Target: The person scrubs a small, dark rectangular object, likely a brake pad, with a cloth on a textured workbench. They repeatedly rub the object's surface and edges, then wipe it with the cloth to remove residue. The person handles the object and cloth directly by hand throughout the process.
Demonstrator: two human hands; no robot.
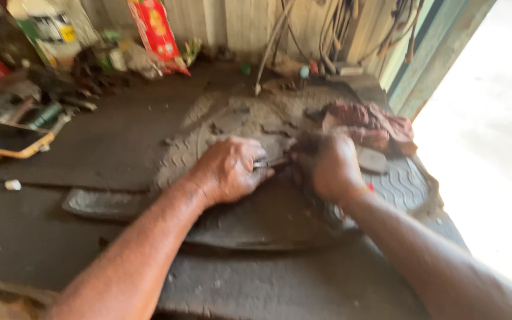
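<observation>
Both forearms reach in from near edge. Left hand (pixel 227 170) closed around thin metal tool (pixel 269 162); right hand (pixel 333 166) clenched on blurred dark piece, atop grey treaded rubber sheet (pixel 401 186). Work looks mid-way. Red rag (pixel 368 125) beyond; phone (pixel 7 137) far left.

Both bare forearms reach forward and inward; the left hand (pixel 227 170) lies knuckles up, fingers curled closed; the right hand (pixel 330 166) is clenched just beside it, wrist bent.
</observation>
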